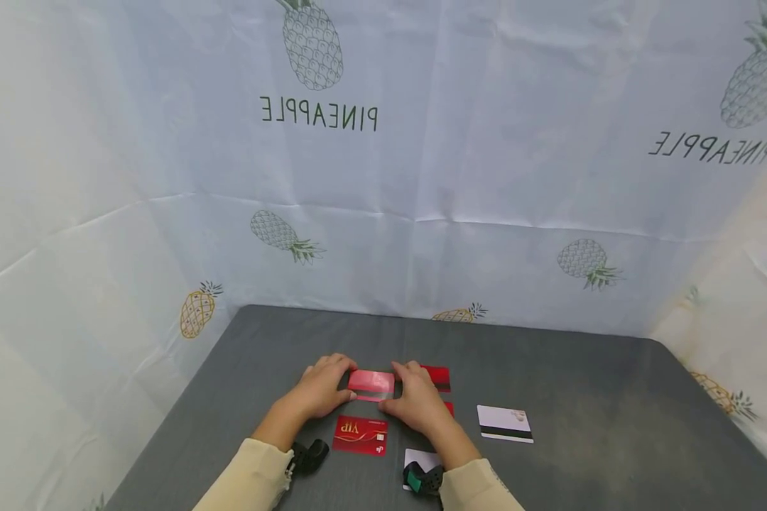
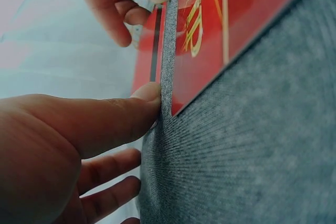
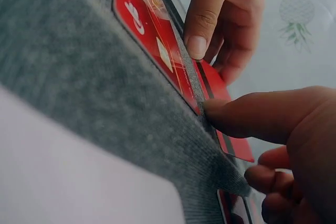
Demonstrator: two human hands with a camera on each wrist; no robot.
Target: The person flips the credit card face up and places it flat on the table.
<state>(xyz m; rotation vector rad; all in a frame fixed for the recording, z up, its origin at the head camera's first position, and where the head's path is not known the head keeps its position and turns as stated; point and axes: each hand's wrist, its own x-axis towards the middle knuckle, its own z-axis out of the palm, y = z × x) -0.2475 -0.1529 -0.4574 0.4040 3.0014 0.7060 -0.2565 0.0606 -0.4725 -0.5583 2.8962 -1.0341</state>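
A red card (image 1: 372,383) with a dark stripe lies between my two hands on the dark table. My left hand (image 1: 322,387) holds its left end, thumb at the near edge and fingers at the far corner. At the right end, my right hand (image 1: 415,397) holds it likewise, thumb (image 3: 226,114) against the near edge. Just nearer to me a red card with gold VIP lettering (image 1: 360,434) lies flat, apart from both hands. Its corner shows close up in the left wrist view. Whether the held card is slightly lifted I cannot tell.
Beyond my right hand lies another striped red card (image 1: 439,377), partly hidden, and a red corner (image 1: 449,408) shows beside that hand. A white card (image 1: 505,419) with a black stripe lies farther right. Another white card (image 1: 422,458) sits partly under my right wrist.
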